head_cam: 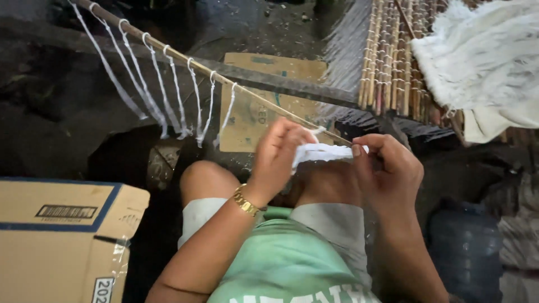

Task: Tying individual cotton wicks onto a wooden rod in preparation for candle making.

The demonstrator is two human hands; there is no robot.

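White cloth strip [323, 151] held by both hands above dark dirt floor [62, 129].

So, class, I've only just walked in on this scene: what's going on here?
A seated person holds a strip of white cloth between both hands, the left hand and right hand pinching its ends beside a thin stick. Several white strips already hang knotted along that stick. A cardboard box sits at the left, and a bundle of sticks lies above the hands.

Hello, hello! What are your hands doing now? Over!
Left hand and right hand both pinching a white strip. Strip sits at the thin stick with tied loops. Nothing in the way.
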